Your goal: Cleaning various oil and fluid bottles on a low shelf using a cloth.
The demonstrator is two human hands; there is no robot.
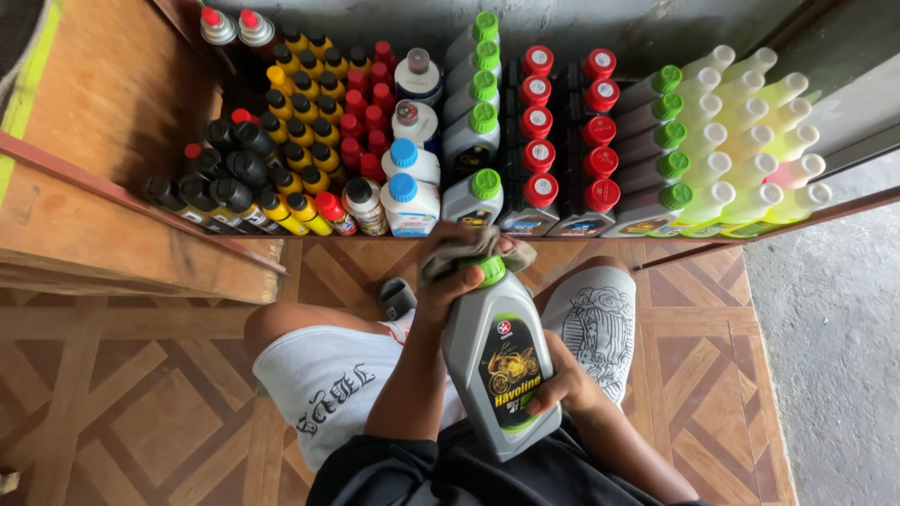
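Grey oil bottle point(497, 361) over lap, long axis tilted, green cap toward shelf; right hand point(562, 382) clamped on base, left hand point(448, 281) pressing cloth point(473, 245) on cap.

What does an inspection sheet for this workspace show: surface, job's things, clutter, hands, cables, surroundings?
Surface: patterned wood floor; the person sits on it.
Job's things: grey bottle with green cap, tilted over the lap; cloth over its top.
Clutter: small dark object on the floor by the knee.
Hands: left hand presses the cloth on the cap; right hand grips the bottle's lower side.
Cables: nothing seen.
Surroundings: low shelf with rows of bottles: red-capped, green-capped, pale yellow, small yellow and red ones; grey concrete on the right.
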